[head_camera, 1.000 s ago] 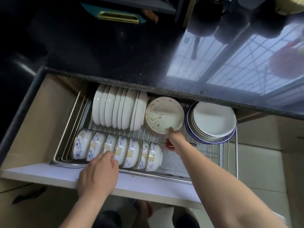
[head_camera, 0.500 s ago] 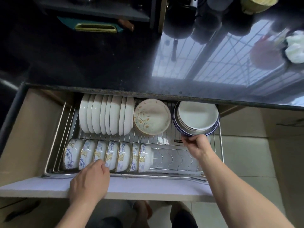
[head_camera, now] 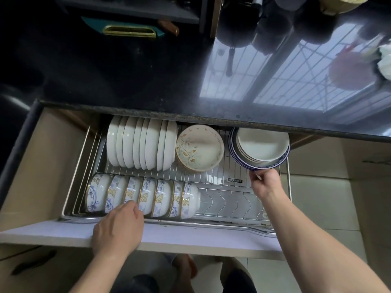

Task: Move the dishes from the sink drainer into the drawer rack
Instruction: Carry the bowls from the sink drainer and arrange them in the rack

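Drawer rack (head_camera: 283, 187) pulled out below the dark counter (head_camera: 127, 81) and already well stocked. At the back left, 8 or so white plates (head_camera: 139, 142) standing on edge in a tight row. Just beside them, leaning, a floral plate (head_camera: 200, 148). At the back right, a stack of plates and bowls with a blue-rimmed dish (head_camera: 259, 149) at the bottom, partly tucked under the counter edge. Along the front left, 7 patterned bowls (head_camera: 143, 193) nested on their sides. Front-right wire slots bare. Sink drainer out of sight, so impossible to tell how many dishes remain there; judging by the loaded rack, probably late in the job, with tidying of placed pieces now in hand.

Left hand (head_camera: 118, 227) lying over the white drawer front (head_camera: 190, 237), fingers bent downward with tips touching the bowl row near its 3rd and 4th bowls, holding nothing. Right hand (head_camera: 264, 182) reached across the rack on an extended forearm, fingers curled, pinching the near rim of the blue-rimmed dish, seemingly to seat or nudge the stack.
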